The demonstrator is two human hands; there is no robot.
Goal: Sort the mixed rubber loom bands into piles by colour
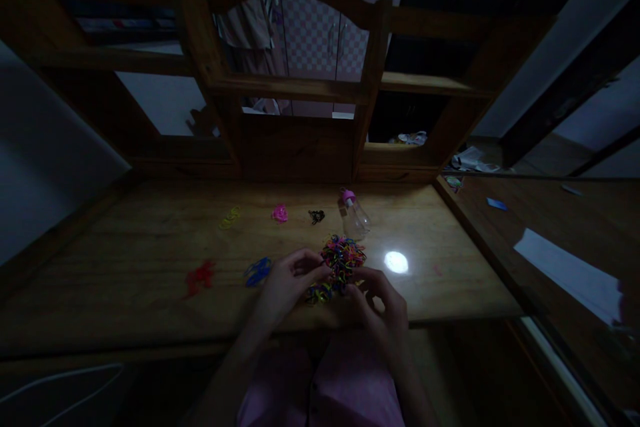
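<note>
A mixed heap of small coloured rubber bands [341, 259] lies on the wooden desk [150, 293] in front of me. My left hand [287, 281] reaches into the heap's left edge with fingers pinched on bands. My right hand [377, 299] sits just right of and below the heap, fingers curled together; what it holds is too small to make out. Sorted little piles lie around: red [199, 276], blue [257, 271], yellow [230, 217], pink [280, 213] and black [317, 216].
A small clear bottle with a pink cap [354, 213] lies behind the heap. A bright light spot [397, 261] glares on the desk. A wooden shelf unit [295, 87] rises at the back. White paper [570, 273] lies on the surface to the right.
</note>
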